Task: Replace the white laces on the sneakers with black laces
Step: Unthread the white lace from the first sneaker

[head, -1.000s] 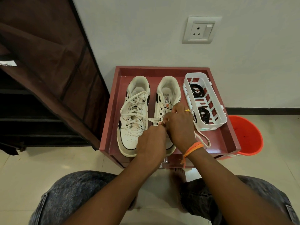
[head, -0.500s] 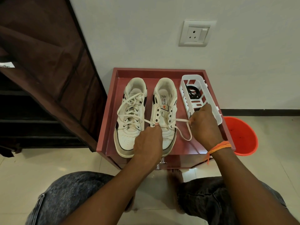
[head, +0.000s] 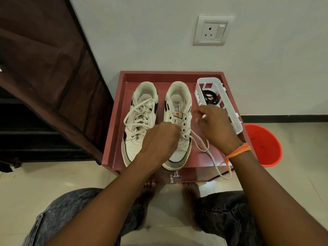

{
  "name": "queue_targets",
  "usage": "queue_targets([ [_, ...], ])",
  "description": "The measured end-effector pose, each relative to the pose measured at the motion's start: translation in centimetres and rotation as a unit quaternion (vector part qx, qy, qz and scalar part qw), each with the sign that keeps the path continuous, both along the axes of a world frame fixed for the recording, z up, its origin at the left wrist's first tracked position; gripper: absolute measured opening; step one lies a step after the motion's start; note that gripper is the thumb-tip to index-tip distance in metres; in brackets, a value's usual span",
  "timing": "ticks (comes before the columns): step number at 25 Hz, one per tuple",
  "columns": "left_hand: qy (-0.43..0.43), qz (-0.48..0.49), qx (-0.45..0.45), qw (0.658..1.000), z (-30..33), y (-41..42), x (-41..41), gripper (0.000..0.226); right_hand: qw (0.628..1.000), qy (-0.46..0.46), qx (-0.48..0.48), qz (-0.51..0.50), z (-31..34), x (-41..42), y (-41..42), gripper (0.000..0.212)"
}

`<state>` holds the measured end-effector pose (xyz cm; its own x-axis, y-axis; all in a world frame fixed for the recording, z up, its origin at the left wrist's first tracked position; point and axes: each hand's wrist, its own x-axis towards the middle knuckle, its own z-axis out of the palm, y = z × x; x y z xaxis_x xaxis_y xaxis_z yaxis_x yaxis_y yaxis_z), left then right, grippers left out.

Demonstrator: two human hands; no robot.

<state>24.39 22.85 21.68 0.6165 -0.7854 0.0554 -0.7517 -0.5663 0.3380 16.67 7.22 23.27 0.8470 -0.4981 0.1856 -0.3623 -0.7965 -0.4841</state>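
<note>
Both hands work the right sneaker (head: pixel 178 121) beside the white basket (head: pixel 230 110): our left hand (head: pixel 159 137) pins it, our right hand (head: pixel 215 126) pinches the white lace (head: pixel 204 146), which we judge could snag in an eyelet and drag the shoe.

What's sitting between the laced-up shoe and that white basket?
In the head view, the half-unlaced sneaker lies between the laced sneaker and the basket, with both hands over it.

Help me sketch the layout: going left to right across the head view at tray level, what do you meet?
Brown cover → left sneaker → right sneaker → white basket → orange bucket.
</note>
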Motion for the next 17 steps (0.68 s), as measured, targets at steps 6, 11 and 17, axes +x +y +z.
queue_targets([
  [6, 0.088, -0.003, 0.014, 0.996, -2.2, -1.5, 1.0, 0.018, 0.974, 0.114, -0.042, 0.191, -1.4, 1.7, -1.0, 0.037],
  [11, 0.191, -0.018, -0.014, 0.981, -1.1, -1.2, 1.7, 0.021, 0.984, 0.102, 0.029, 0.143, -1.9, 2.9, -1.2, 0.013],
  [17, 0.42, -0.033, 0.001, 0.907, 1.7, 1.9, 4.1, 0.013, 0.985, 0.081, 0.067, 0.14, -2.2, 2.9, -1.3, 0.009],
])
